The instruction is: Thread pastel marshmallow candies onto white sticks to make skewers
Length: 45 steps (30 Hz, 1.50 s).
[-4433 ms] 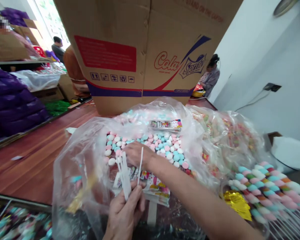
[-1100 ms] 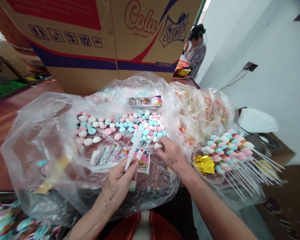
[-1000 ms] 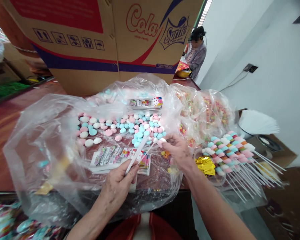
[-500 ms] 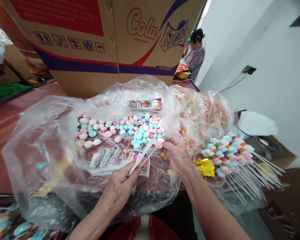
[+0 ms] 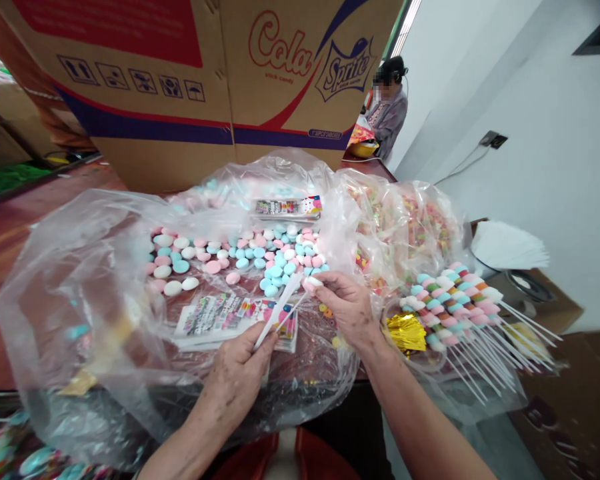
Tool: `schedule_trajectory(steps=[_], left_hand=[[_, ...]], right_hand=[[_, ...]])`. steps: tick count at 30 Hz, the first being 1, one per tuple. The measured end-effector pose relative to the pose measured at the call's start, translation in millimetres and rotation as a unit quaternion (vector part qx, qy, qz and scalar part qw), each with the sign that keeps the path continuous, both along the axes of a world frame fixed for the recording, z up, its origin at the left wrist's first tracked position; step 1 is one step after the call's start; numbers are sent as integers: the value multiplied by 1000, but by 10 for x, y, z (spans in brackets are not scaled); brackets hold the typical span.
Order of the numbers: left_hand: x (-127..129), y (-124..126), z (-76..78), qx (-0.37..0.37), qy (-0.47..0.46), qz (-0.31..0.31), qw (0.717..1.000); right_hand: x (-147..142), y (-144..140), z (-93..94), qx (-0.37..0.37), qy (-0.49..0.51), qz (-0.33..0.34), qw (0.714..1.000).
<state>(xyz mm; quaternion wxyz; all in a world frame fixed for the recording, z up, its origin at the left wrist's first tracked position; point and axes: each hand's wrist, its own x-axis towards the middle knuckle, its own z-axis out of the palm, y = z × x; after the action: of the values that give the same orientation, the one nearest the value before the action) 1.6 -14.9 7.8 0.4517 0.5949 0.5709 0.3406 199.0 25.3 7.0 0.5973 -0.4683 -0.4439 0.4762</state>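
Note:
Several thin white sticks [image 5: 279,313] are gripped in my left hand [image 5: 240,370], slanting up and to the right. My right hand [image 5: 347,307] pinches pink and white marshmallow candies [image 5: 311,285] at the upper end of one stick. Whether that stick passes through both pieces is hard to make out. Behind my hands, loose pink, white and blue candies [image 5: 277,263] lie spread on clear plastic. Printed wrappers [image 5: 225,317] rest in a stack just beyond my left hand, and a second wrapper stack [image 5: 287,208] sits farther back.
Finished candy skewers [image 5: 455,303] lie piled at the right, beside a gold foil bundle [image 5: 406,332]. Plastic bags of small wrapped pieces [image 5: 405,220] stand behind them. A large cardboard box [image 5: 180,107] blocks the back. Another person [image 5: 390,110] works beyond it.
The view has shifted slightly. My right hand has turned the candies a little at the stick's tip, so more of the white piece shows. My left hand keeps its grip.

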Motion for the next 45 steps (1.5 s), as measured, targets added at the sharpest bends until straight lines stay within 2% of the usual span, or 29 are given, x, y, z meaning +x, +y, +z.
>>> schedule_trajectory(steps=[8, 12, 17, 22, 28, 30, 32, 33, 34, 37, 38, 39, 41, 45], left_hand=[[52, -27, -121, -10, -35, 15, 999], [88, -52, -157, -26, -50, 12, 998], [144, -111, -222, -17, -69, -1, 998], [193, -111, -225, -22, -123, 16, 992], [299, -32, -97, -10, -148, 4, 989], [315, 1, -81, 0, -151, 8, 988], [309, 30, -92, 11, -161, 28, 987], [297, 41, -106, 16, -166, 38, 985], [281, 48, -122, 19, -170, 44, 984], [226, 42, -175, 21, -171, 52, 984], [209, 34, -188, 20, -168, 53, 984], [196, 24, -197, 20, -164, 54, 985], [178, 6, -202, 18, -157, 55, 986], [171, -6, -176, 14, -149, 65, 987]], right_hand=[[36, -42, 36, -7, -70, 22, 997], [6, -93, 30, 27, -147, -14, 989], [23, -135, 28, 116, -312, -26, 943], [45, -170, 92, 164, -384, -18, 908], [-24, -306, 149, 144, -393, 64, 906], [41, -333, 193, 112, -378, 67, 916], [160, -350, 252, 63, -411, 67, 907], [225, -361, 282, 38, -461, 80, 883], [287, -377, 310, 16, -525, 105, 844], [413, -453, 358, -27, -704, 203, 680], [435, -482, 359, -31, -739, 220, 635], [450, -507, 354, -34, -763, 229, 603], [465, -541, 332, -32, -787, 234, 569], [445, -548, 312, -18, -787, 262, 558]])
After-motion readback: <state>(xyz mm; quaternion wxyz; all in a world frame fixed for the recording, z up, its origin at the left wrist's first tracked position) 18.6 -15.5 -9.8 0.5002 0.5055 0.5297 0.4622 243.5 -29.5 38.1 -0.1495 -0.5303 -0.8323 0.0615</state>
